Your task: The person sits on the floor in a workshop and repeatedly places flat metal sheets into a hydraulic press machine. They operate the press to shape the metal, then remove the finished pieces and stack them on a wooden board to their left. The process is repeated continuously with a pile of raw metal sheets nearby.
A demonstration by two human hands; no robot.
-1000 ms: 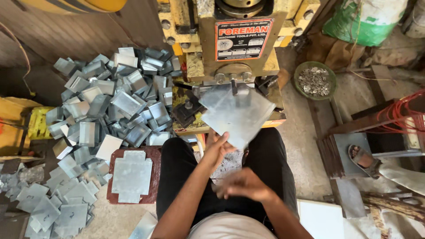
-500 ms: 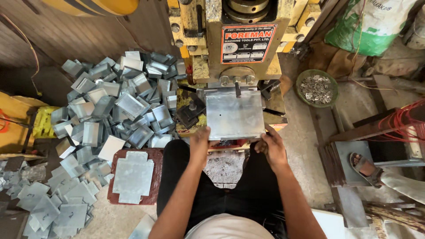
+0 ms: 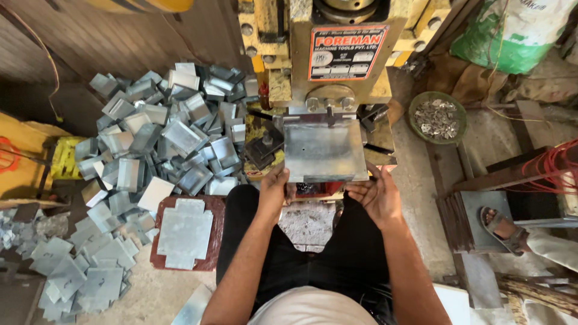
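Left hand [image 3: 274, 188] grips the metal sheet's [image 3: 325, 151] near-left corner; right hand [image 3: 378, 194] now open, off its right edge — the sheet, squared moments ago, sits seated under the yellow press [image 3: 319, 54].

We sat before the press machine [image 3: 328, 54], with the metal sheet [image 3: 325, 150] lying flat on its bed. Our left hand [image 3: 274, 189] met the sheet's near left corner, and our right hand [image 3: 376, 195] its near right edge. Left of the machine lay a heap of bent metal pieces [image 3: 162, 132]. Nearer us, left of our knee, a stack of flat blanks [image 3: 183, 232] rested on a board [image 3: 158, 247]. Right of the machine stood a bowl of small parts [image 3: 438, 117].
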